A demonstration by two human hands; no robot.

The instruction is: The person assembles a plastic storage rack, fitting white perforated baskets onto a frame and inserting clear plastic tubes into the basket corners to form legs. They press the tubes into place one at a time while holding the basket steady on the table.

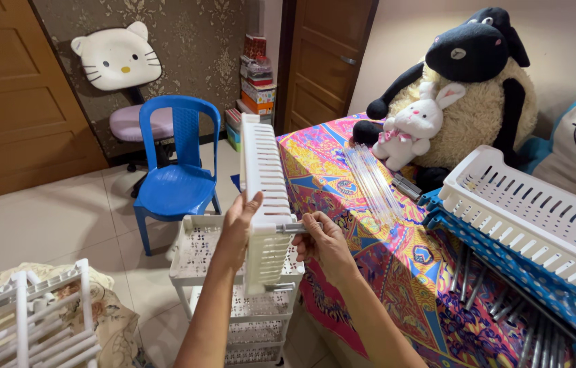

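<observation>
Left hand (pixel 239 228) grips an empty white slotted tray (pixel 263 197) held upright, right hand (pixel 325 242) grips a grey tube (pixel 295 228) at its edge, above an empty white rack (pixel 196 255).

It was a room in a home, most likely a bedroom or a child's room. A large plush sheep (pixel 479 82) with a small white plush rabbit (pixel 414 126) leaned against it sat on a bed covered by a bright patterned sheet (pixel 383 245). Damask wallpaper (pixel 192 34) lined one wall between two brown wooden doors (pixel 322 61). A blue plastic chair (pixel 179 170) stood on the pale tiled floor (pixel 42 225), beside a swivel chair with a cat-face backrest (pixel 117 58). Boxes and books (pixel 255 82) were stacked in the corner.
</observation>
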